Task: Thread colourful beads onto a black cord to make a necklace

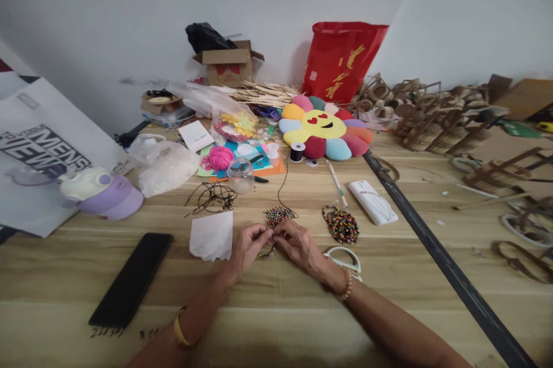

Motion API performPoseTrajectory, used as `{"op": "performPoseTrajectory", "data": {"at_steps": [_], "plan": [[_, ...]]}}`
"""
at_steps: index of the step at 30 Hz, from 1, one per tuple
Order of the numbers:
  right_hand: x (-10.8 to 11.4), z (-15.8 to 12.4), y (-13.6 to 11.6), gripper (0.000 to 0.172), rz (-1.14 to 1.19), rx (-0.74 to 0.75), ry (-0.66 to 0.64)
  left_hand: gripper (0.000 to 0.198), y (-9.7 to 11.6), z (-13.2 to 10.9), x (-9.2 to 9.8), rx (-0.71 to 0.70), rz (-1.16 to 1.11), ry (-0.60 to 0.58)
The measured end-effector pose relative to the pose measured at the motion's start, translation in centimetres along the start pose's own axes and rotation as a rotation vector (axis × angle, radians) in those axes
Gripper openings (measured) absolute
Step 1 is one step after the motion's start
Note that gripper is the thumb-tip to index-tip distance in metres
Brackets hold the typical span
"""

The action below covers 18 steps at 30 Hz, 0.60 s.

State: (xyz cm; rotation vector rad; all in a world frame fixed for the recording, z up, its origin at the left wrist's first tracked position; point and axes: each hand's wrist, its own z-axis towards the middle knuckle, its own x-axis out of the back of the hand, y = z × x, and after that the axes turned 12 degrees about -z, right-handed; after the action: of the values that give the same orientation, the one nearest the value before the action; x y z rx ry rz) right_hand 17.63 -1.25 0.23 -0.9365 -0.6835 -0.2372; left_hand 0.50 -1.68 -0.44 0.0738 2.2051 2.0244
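Observation:
My left hand [250,246] and my right hand [301,246] meet at the fingertips over the table, both pinching a string of small multicoloured beads [266,253]. Part of the string curves below my fingers; the exact spot they grip is too small to make out. Just beyond them lies a pile of similar beads [279,216]. A thin black cord runs from a black spool [297,152] down to that pile. Right of my right hand are a heap of strung beads [341,224] and white-handled scissors [345,258], partly hidden by my wrist.
A white paper [211,235] and a black phone [132,279] lie to the left. Farther back are a clear jar [241,175], pink yarn [219,158], a flower cushion [324,126] and a white case [372,202]. A purple cap [108,192] sits far left; woven pieces [432,126] crowd the right.

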Motion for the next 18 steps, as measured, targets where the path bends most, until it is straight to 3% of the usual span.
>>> {"op": "performPoseTrajectory", "data": {"at_steps": [4, 13, 18], "plan": [[-0.02, 0.24, 0.09, 0.010, 0.021, -0.006, -0.008, 0.039, -0.05, 0.31, -0.01, 0.077, -0.072, 0.009], [0.11, 0.15, 0.28, 0.010, 0.020, 0.009, -0.052, 0.029, -0.55, 0.08, -0.30, -0.020, 0.048, 0.042], [0.08, 0.13, 0.44, 0.008, 0.015, 0.017, -0.071, 0.030, -0.53, 0.22, -0.42, 0.024, 0.009, 0.055]]}}
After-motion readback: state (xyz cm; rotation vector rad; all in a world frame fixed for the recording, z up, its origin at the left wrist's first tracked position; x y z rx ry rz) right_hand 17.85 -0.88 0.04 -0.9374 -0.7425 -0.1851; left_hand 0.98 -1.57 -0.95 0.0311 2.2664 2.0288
